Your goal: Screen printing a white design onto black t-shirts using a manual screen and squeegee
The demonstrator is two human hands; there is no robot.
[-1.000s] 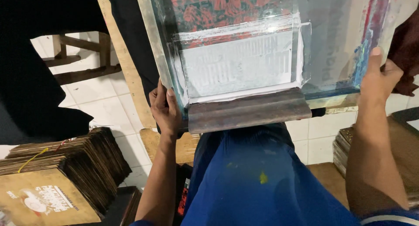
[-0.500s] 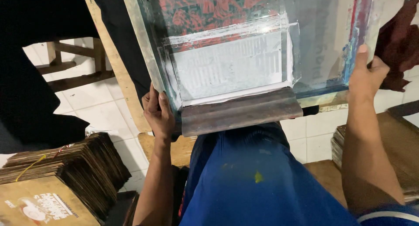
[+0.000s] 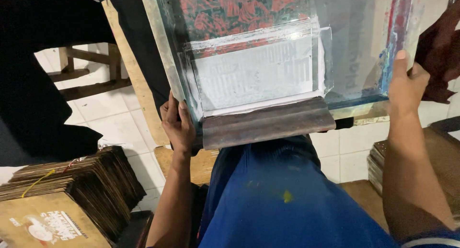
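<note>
A screen-printing frame (image 3: 163, 51) with a pale metal rim and a translucent mesh fills the upper middle of the view. A taped white stencil panel (image 3: 254, 73) sits in the mesh, over a red and dark patterned surface. A brown squeegee (image 3: 268, 123) lies across the frame's near edge. My left hand (image 3: 178, 126) grips the frame's near left corner. My right hand (image 3: 406, 83) holds the frame's right side, thumb up along the paint-stained rim.
Stacks of brown printed cardboard (image 3: 72, 195) sit at the lower left on white floor tiles (image 3: 112, 118). More brown stacks (image 3: 441, 152) are at the right. A dark cloth (image 3: 38, 85) hangs at the left, a wooden stool (image 3: 86, 71) behind it. My blue garment (image 3: 287, 200) fills the bottom.
The frame and both hands sit slightly further left in the view and my left hand a little lower. Both grips are unchanged.
</note>
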